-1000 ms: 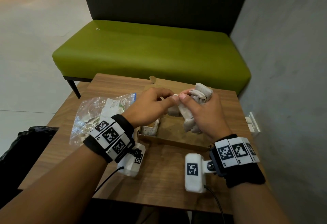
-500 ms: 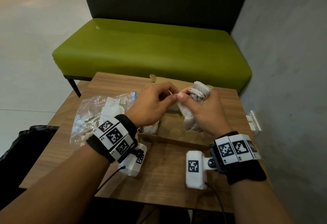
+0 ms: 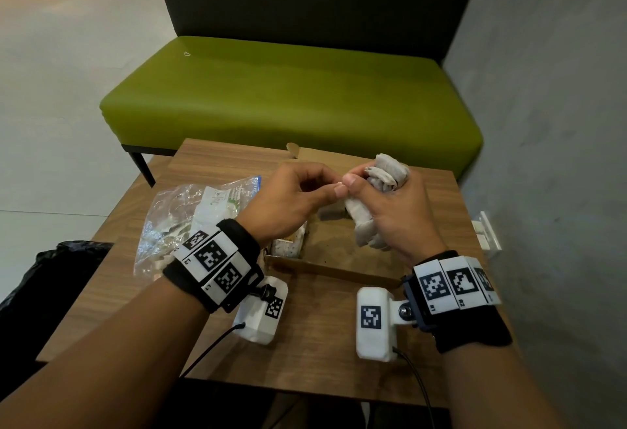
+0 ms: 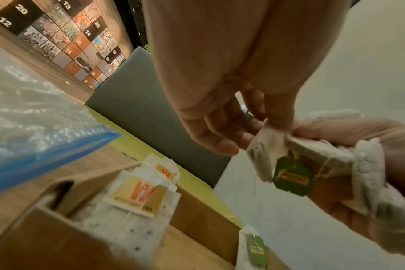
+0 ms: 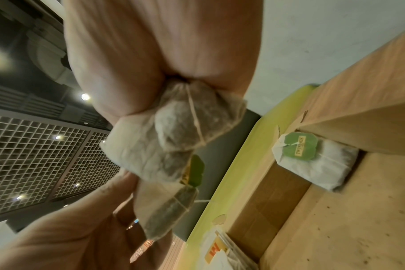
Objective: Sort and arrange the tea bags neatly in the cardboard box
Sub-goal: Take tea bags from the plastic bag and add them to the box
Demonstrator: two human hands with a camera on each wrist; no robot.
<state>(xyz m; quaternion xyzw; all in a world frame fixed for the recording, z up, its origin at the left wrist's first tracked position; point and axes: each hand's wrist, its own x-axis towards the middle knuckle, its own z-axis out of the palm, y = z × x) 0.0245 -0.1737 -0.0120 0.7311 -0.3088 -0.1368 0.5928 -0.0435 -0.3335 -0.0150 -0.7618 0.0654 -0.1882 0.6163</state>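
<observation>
at frame centre, my right grip clutches a bunch of tea bags; my left grip pinches one bag's corner above the cardboard box.

Wood table w/ cardboard box, plastic bag

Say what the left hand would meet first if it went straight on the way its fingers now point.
Most likely the right hand and its bunch of tea bags; the left hand already pinches one of them, so hardly any gap remains.
</observation>
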